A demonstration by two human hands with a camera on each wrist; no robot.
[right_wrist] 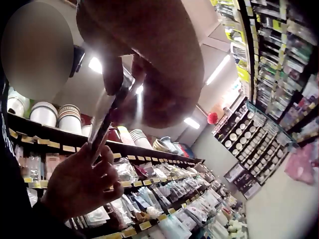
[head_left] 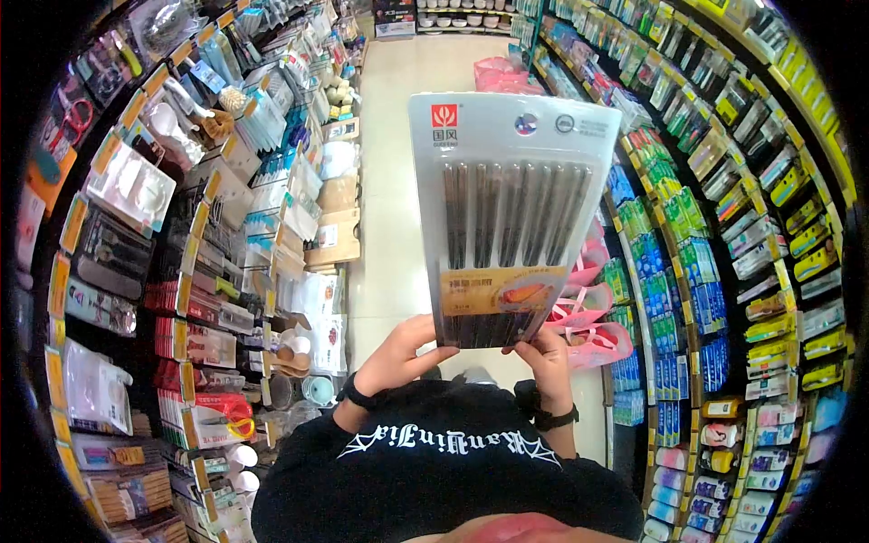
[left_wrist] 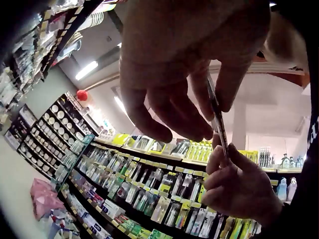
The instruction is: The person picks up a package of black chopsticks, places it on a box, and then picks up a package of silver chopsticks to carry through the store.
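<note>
A flat blister pack of dark chopsticks [head_left: 512,217], with a white top, a red logo and a yellow label band, stands upright before the body in the head view. My left hand [head_left: 398,360] pinches its lower left corner, thumb on the front. At the lower right corner my right hand [head_left: 546,362] pinches it the same way. The left wrist view shows the pack [left_wrist: 218,117] edge-on between the left hand [left_wrist: 184,55] and the right hand [left_wrist: 241,186]. In the right wrist view the pack [right_wrist: 107,117] also appears edge-on.
Shelves of kitchen tools [head_left: 217,299] line the left side; packaged goods [head_left: 670,271] fill the right shelves. Pink bags [head_left: 593,339] stand along the right side of the pale aisle floor [head_left: 387,181]. Bowls [head_left: 462,20] sit on shelves at the far end.
</note>
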